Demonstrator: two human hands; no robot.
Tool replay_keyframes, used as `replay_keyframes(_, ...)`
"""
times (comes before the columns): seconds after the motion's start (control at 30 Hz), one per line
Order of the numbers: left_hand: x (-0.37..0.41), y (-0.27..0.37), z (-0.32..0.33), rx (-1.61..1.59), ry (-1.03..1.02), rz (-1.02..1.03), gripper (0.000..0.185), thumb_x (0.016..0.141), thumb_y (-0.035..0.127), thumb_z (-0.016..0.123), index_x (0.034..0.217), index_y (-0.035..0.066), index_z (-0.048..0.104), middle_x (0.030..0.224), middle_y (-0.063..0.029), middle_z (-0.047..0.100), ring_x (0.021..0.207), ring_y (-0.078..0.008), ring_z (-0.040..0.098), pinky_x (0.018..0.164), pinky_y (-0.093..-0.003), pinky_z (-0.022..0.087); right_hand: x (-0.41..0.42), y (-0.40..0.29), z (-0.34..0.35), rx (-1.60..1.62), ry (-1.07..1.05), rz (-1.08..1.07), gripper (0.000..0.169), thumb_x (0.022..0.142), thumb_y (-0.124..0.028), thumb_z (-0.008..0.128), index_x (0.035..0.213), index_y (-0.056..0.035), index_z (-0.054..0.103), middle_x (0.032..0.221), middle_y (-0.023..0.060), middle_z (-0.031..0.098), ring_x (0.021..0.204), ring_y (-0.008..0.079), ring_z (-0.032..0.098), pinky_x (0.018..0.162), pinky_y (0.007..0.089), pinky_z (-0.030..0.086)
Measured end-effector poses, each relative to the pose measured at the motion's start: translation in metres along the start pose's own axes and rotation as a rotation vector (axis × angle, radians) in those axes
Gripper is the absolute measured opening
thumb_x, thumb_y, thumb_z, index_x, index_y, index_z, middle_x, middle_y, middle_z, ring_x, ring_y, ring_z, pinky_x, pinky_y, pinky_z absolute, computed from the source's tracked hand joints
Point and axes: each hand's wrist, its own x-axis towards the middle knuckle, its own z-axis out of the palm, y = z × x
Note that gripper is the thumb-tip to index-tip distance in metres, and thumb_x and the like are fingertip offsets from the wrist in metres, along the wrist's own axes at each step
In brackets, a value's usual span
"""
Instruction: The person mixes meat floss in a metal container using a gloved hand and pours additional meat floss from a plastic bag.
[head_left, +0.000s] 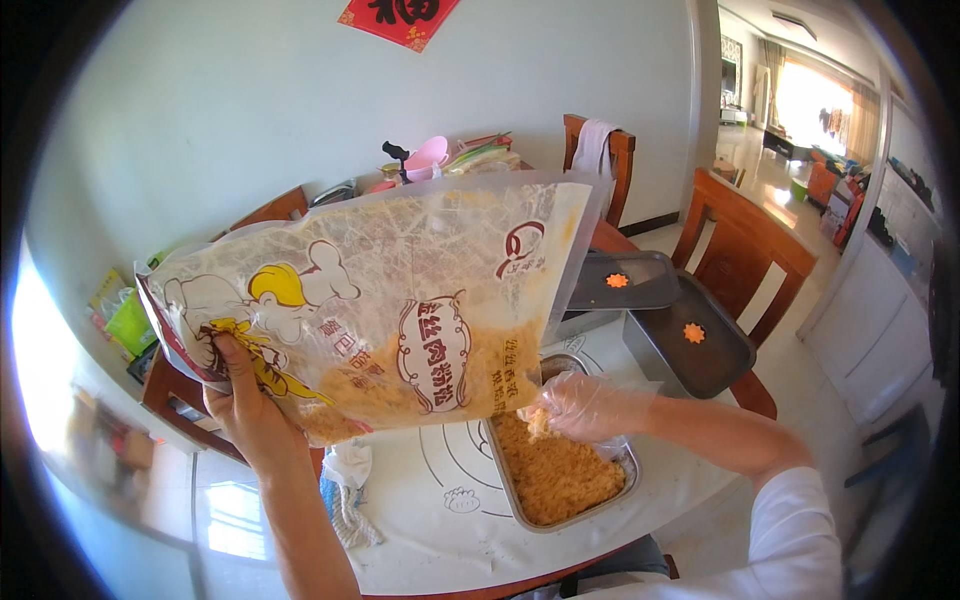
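Note:
My left hand (244, 412) grips one end of a large clear plastic bag of meat floss (375, 315) and holds it tilted above the table. Golden shreds gather along the bag's lower side. My right hand (592, 405) wears a clear plastic glove and pinches a small clump of floss (538, 424). It is over a rectangular metal pan (634, 474), near the bag's right-hand end. A layer of shredded floss (559, 480) covers the visible contents of the pan; what lies beneath is hidden. The bag conceals the pan's far left part.
Right of the bag are a dark lidded pan (694, 352) and another dark lid (611, 292), each bearing an orange flower shape. A white-and-blue cloth (349, 487) lies on the white table mat (420, 547). Wooden chairs (742, 240) surround the table. A pink bowl (427, 157) stands behind the bag.

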Motion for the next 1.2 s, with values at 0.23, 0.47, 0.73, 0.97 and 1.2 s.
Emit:
replay_keyframes(0.23, 0.003, -0.011, -0.001, -0.011, 0.030, -0.010, 0.033, 0.092, 0.023, 0.060, 0.113, -0.001, 0.054, 0.108, -0.0080, 0.062, 0.093, -0.0154, 0.062, 0.079, -0.0290, 0.052, 0.003, 0.013, -0.003, 0.099, -0.006, -0.084, 0.014, 0.084, -0.009, 0.052, 0.093, -0.0028, 0.061, 0.087, 0.0183, 0.065, 0.086, 0.0316, 0.063, 0.075, 0.0385, 0.048)
replay_keyframes(0.47, 0.001, -0.021, -0.004, -0.034, 0.045, -0.014, 0.034, 0.092, 0.023, 0.059, 0.115, -0.001, 0.053, 0.110, -0.0086, 0.062, 0.094, -0.0163, 0.062, 0.079, -0.0297, 0.052, 0.004, 0.002, -0.001, -0.053, 0.031, -0.042, 0.011, 0.083, -0.007, 0.054, 0.090, -0.0064, 0.062, 0.083, 0.0177, 0.063, 0.079, 0.0325, 0.062, 0.070, 0.0398, 0.048)
replay_keyframes(0.73, -0.001, -0.017, -0.005, -0.060, 0.050, -0.059, 0.039, 0.092, 0.023, 0.059, 0.121, -0.001, 0.050, 0.115, -0.0099, 0.060, 0.099, -0.0184, 0.060, 0.083, -0.0308, 0.052, 0.007, 0.013, 0.012, -0.240, 0.095, -0.024, 0.013, 0.080, -0.012, 0.056, 0.088, -0.0071, 0.064, 0.089, 0.0174, 0.060, 0.082, 0.0357, 0.061, 0.073, 0.0431, 0.048)
replay_keyframes(0.97, -0.005, -0.016, -0.008, -0.056, 0.047, -0.040, 0.035, 0.092, 0.021, 0.058, 0.119, 0.000, 0.052, 0.112, -0.0092, 0.062, 0.096, -0.0174, 0.062, 0.082, -0.0301, 0.053, 0.001, -0.001, 0.018, -0.518, -0.161, -0.130, 0.023, 0.082, -0.008, 0.050, 0.096, 0.0025, 0.064, 0.104, 0.0235, 0.056, 0.092, 0.0384, 0.059, 0.083, 0.0441, 0.049)
replay_keyframes(1.2, -0.007, -0.016, -0.008, -0.030, 0.065, -0.018, 0.035, 0.092, 0.022, 0.059, 0.118, 0.001, 0.052, 0.110, -0.0085, 0.062, 0.094, -0.0157, 0.062, 0.080, -0.0291, 0.053, -0.003, 0.016, 0.007, -0.064, -0.174, 0.006, 0.018, 0.081, -0.008, 0.052, 0.092, 0.0006, 0.063, 0.098, 0.0230, 0.061, 0.090, 0.0370, 0.061, 0.076, 0.0423, 0.049)
